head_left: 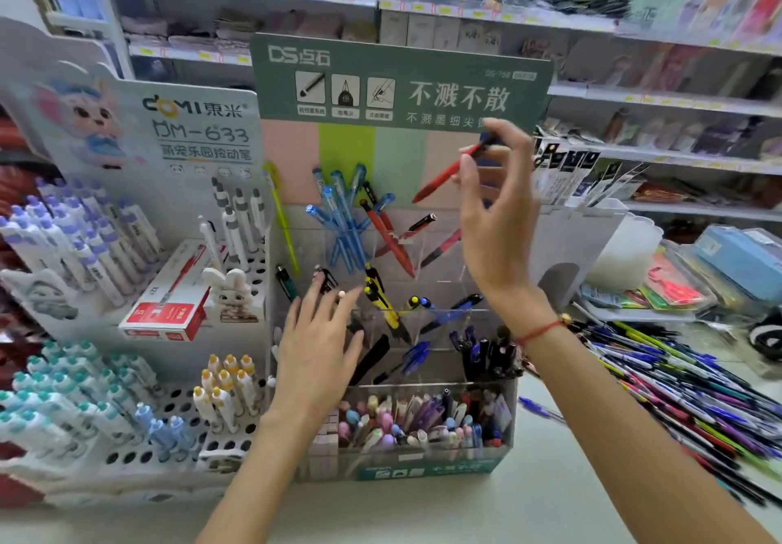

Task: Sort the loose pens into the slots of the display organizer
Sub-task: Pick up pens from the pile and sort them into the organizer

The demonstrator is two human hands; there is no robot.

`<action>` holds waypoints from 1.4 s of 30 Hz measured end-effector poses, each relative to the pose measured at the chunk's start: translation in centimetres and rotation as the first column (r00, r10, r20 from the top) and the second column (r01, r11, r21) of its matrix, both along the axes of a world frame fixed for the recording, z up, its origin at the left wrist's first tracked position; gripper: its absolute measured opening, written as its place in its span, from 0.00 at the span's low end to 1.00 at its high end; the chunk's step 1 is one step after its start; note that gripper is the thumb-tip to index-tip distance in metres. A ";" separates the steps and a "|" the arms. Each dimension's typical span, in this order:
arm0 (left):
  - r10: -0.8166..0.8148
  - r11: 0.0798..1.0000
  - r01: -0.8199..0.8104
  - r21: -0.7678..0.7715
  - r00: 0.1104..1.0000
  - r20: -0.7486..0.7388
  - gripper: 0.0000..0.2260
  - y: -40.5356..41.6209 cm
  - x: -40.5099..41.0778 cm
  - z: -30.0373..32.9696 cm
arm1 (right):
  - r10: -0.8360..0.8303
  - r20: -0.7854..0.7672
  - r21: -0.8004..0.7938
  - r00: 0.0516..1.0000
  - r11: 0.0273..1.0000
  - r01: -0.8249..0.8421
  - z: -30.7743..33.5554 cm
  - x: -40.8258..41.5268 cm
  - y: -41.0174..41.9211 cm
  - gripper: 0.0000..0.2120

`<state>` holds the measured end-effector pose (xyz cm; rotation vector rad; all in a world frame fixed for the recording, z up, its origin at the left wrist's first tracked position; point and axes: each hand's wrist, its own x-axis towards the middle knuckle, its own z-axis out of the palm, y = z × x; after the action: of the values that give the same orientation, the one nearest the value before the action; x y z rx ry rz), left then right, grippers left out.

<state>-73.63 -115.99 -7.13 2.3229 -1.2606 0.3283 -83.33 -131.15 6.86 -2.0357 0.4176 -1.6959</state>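
Up above the top row of slots, the right hand (pixel 495 201) pinches a red pen (pixel 448 173) at its upper end, tip angled down-left toward the red pens (pixel 391 243) already standing below it. Lower down, the left hand (pixel 319 347) lies flat and relaxed against the display organizer (pixel 503 416), holding nothing. Watch that light fingertip pinch: the pen could swing, clip a clear divider and drop into the wrong slot, and plenty of loose pens (pixel 685 378) wait beside the right forearm.
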 end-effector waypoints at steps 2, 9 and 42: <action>-0.016 0.999 0.014 0.050 0.999 0.052 0.19 0.1 0.0 -0.3 | -0.042 -0.165 -0.070 0.985 0.997 0.030 -0.8 1.7 -0.8 0.15; -0.068 0.995 0.068 -0.074 0.998 0.000 0.25 0.3 -0.4 -0.1 | -0.225 -0.592 -0.279 0.774 0.958 0.066 -4.4 2.7 -1.9 0.21; -0.714 0.612 0.574 0.544 0.697 0.068 0.40 -30.5 -19.7 -19.6 | -0.126 -0.992 -0.119 0.004 0.948 0.294 -33.1 -35.9 -20.9 0.32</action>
<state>-93.36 -146.49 -26.70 1.9966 -2.4810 0.0785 -119.24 -152.05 -26.20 -2.8412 1.2855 0.1583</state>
